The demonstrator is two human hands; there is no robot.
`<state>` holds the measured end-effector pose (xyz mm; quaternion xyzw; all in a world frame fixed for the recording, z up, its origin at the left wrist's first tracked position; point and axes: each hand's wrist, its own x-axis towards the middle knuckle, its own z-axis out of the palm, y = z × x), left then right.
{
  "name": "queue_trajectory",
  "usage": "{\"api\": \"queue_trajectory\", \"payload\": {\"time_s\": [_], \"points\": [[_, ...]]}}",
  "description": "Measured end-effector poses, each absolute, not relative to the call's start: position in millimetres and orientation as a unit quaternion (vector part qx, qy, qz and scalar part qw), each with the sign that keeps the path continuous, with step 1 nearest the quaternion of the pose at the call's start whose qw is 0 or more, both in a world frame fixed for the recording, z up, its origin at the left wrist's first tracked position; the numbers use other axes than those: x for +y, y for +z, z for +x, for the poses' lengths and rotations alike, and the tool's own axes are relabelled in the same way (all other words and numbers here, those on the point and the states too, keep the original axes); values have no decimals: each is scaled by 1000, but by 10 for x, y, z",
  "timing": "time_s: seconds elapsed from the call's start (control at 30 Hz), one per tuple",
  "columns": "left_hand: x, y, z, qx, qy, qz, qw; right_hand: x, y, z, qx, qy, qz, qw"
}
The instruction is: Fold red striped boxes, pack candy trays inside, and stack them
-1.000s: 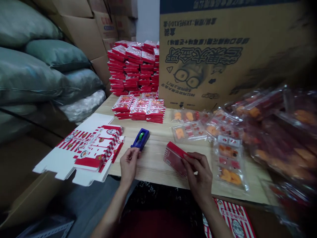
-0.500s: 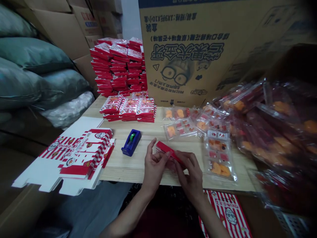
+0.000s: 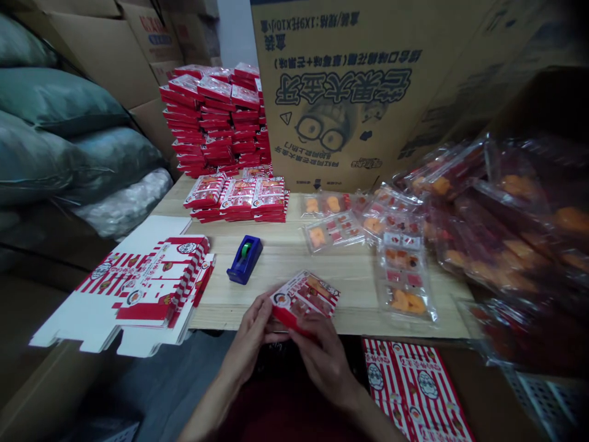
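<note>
From my remote station: flat red-striped cartons (image 3: 138, 294) lie left of the blue tape dispenser (image 3: 244, 259); in front of it, the left hand (image 3: 251, 334) and right hand (image 3: 324, 362) grip a small red-and-white box (image 3: 304, 301); sealed orange snack packs (image 3: 400, 276) lie farther right.

**Dim Light and Edge Distortion Being Logged**

Diffuse light is falling weakly from no visible source, leaving soft shadows. Plastic food packs (image 3: 501, 245) are catching faint glare and blurring rightward, the wide lens is bending the cardboard carton (image 3: 350, 104), and the small printed box (image 3: 304, 302) is reading fairly sharp.
</note>
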<state>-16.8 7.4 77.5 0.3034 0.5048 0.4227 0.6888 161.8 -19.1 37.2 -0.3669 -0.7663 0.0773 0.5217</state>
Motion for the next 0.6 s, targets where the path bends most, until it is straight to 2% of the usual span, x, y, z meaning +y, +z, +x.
{"api": "queue_trajectory", "payload": {"time_s": [0.1,0.2,0.4,0.6], "points": [[-18,695,-350,523,400,292,694,-351,189,1512,-797,88,-351,484],[-21,607,-427,506,409,286,703,-397,215,1515,-805,89,-356,466],[61,667,-568,481,462,304,680,-428,318,1721,-757,63,-417,499],[829,838,-857,484,572,332,573,-278,-140,1993,-717,50,-445,534]]}}
